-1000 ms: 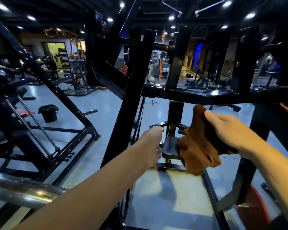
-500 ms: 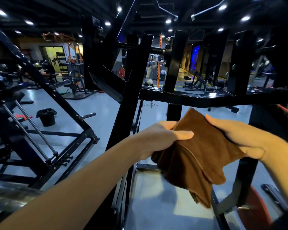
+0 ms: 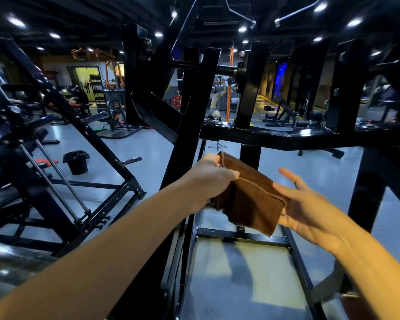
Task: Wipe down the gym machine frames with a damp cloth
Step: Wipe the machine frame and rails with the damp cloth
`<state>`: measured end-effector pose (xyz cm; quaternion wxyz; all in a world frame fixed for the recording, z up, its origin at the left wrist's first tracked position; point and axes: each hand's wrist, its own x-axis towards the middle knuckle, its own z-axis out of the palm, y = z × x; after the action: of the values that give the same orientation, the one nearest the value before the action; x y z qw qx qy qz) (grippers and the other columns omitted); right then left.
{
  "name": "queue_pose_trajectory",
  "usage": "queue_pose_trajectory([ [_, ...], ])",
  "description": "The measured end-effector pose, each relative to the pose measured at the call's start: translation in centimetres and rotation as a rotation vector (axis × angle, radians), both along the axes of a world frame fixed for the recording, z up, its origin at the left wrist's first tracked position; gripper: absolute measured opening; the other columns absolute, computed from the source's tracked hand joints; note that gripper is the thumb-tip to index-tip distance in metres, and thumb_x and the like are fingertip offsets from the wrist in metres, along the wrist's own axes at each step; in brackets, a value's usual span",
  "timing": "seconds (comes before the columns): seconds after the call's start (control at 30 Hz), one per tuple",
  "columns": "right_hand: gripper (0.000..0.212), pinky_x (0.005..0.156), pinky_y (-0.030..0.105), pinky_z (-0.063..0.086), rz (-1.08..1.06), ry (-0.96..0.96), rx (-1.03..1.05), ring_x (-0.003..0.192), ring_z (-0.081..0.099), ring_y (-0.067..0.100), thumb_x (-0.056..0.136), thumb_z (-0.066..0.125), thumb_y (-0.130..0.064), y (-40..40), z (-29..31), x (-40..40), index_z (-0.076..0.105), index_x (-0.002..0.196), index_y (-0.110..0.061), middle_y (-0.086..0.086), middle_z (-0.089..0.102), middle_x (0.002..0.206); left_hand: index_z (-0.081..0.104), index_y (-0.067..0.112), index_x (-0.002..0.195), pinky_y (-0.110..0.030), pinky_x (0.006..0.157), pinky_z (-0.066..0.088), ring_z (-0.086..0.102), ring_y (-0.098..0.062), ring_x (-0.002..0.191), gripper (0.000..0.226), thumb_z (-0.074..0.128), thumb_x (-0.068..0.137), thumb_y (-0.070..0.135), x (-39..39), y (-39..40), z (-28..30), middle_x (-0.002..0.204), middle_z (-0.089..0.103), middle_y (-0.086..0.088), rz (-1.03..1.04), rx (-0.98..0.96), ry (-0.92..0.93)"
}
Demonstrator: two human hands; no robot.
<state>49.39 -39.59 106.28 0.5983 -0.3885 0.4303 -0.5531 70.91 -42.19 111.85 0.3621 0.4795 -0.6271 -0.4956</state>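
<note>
Brown and soft-napped, the cloth is folded into a thick rectangular pad with a paler stitched hem running along one visible edge. Its layers show as a stack at the lower left corner. It is held in the air between both hands, in front of the black machine frame and below that frame's horizontal crossbar, touching neither.

The left hand grips the cloth's upper left end, thumb on top and fingers curled beneath. The right hand lies palm up with its fingers straight and spread. Its thumb rests on the cloth's right edge, and the pad's right end lies across the palm side of the fingers.

The frame is glossy black square tubing, with a slanted upright rising just behind the left hand and a base rail on the floor under the cloth. Farther left stands another angled black machine with chrome guide rods. A black bucket sits on the pale grey floor beyond it, well apart from the hands.
</note>
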Motion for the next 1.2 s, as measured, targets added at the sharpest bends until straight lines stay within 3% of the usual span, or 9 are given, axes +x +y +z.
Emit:
queue_pose_trajectory([
  [0.13, 0.035, 0.085, 0.033, 0.057, -0.145, 0.260, -0.178, 0.088, 0.073, 0.014, 0.099, 0.065, -0.019, -0.4, 1.7, 0.9, 0.065, 0.133, -0.027, 0.005, 0.076, 0.112, 0.031, 0.033, 0.127, -0.015, 0.060, 0.055, 0.065, -0.016, 0.084, 0.051, 0.068, 0.096, 0.017, 1.3, -0.5, 0.0, 0.110, 0.067, -0.021, 0.105, -0.248, -0.161],
  [0.27, 0.069, 0.095, 0.030, 0.055, -0.003, 0.788, -0.315, 0.104, 0.070, 0.010, 0.086, 0.081, -0.011, -0.1, 3.3, 0.9, 0.050, 0.143, -0.034, -0.005, 0.069, 0.118, 0.053, 0.032, 0.127, -0.040, 0.084, 0.063, 0.070, -0.023, 0.099, 0.051, 0.078, 0.088, 0.012, 2.5, -0.1, 0.5, 0.110, 0.067, -0.004, -0.047, -0.192, -0.268],
  [0.43, 0.022, 0.095, 0.041, 0.053, -0.157, 1.149, -0.521, 0.102, 0.060, 0.013, 0.092, 0.070, -0.045, -1.5, 5.2, 1.2, 0.066, 0.114, -0.041, -0.004, 0.064, 0.107, 0.065, 0.031, 0.091, -0.031, 0.084, 0.050, 0.053, -0.018, 0.099, 0.011, 0.069, 0.094, 0.040, 4.4, -0.3, 0.6, 0.105, 0.051, 0.000, 0.053, -0.597, -0.601],
  [0.57, 0.011, 0.086, 0.027, 0.052, -0.283, 0.993, -0.631, 0.103, 0.061, 0.010, 0.097, 0.064, -0.042, -3.8, 7.1, 3.9, 0.064, 0.107, -0.039, -0.010, 0.062, 0.106, 0.064, 0.024, 0.093, -0.012, 0.058, 0.044, 0.062, -0.002, 0.075, 0.013, 0.068, 0.096, 0.036, 5.4, -0.7, 1.3, 0.086, 0.064, 0.003, 0.139, -0.575, -0.274],
  [0.7, 0.027, 0.068, 0.010, 0.045, -0.441, 0.913, -0.823, 0.086, 0.058, -0.001, 0.098, 0.069, -0.024, -7.7, 10.8, 9.5, 0.053, 0.120, -0.025, -0.016, 0.059, 0.097, 0.071, 0.014, 0.099, -0.020, 0.058, 0.055, 0.072, -0.018, 0.077, 0.018, 0.073, 0.094, 0.031, 6.0, -2.3, 1.8, 0.090, 0.076, -0.008, 0.351, -0.376, 0.129],
  [0.83, 0.018, 0.090, 0.039, 0.044, -0.597, 1.392, -0.977, 0.111, 0.054, 0.026, 0.095, 0.069, -0.023, -11.7, 10.4, 13.9, 0.068, 0.112, -0.017, 0.003, 0.061, 0.118, 0.072, 0.006, 0.102, -0.043, 0.082, 0.063, 0.076, -0.032, 0.088, 0.014, 0.075, 0.093, 0.016, 7.1, -4.2, 1.7, 0.096, 0.078, -0.015, 0.464, -0.152, 0.418],
  [0.93, 0.035, 0.106, 0.037, 0.035, -0.444, 1.408, -0.859, 0.127, 0.050, 0.025, 0.106, 0.048, -0.037, -10.5, 8.5, 16.3, 0.070, 0.126, -0.019, 0.000, 0.061, 0.137, 0.071, 0.005, 0.110, -0.040, 0.082, 0.064, 0.076, -0.027, 0.090, 0.021, 0.075, 0.093, 0.016, 8.9, -4.3, 1.2, 0.098, 0.078, -0.014, 0.395, -0.094, 0.328],
  [1.03, 0.067, 0.128, 0.032, 0.006, -0.301, 1.478, -0.653, 0.158, 0.011, 0.016, 0.107, 0.028, -0.054, -10.0, 7.3, 17.5, 0.030, 0.162, -0.016, -0.001, 0.017, 0.172, 0.073, 0.001, 0.106, -0.037, 0.075, 0.062, 0.074, -0.023, 0.085, 0.025, 0.064, 0.095, 0.022, 10.9, -4.5, 1.3, 0.093, 0.077, -0.012, 0.307, -0.069, 0.331],
  [1.2, 0.087, 0.129, 0.040, -0.008, -0.311, 1.732, -0.640, 0.158, -0.017, 0.021, 0.103, 0.017, -0.067, -12.3, 7.8, 18.8, -0.007, 0.165, -0.011, 0.006, -0.017, 0.172, 0.075, 0.009, 0.097, -0.040, 0.073, 0.055, 0.057, -0.020, 0.072, 0.032, 0.052, 0.097, 0.031, 14.7, -8.2, 0.7, 0.098, 0.077, -0.005, 0.664, -0.035, 0.426],
])
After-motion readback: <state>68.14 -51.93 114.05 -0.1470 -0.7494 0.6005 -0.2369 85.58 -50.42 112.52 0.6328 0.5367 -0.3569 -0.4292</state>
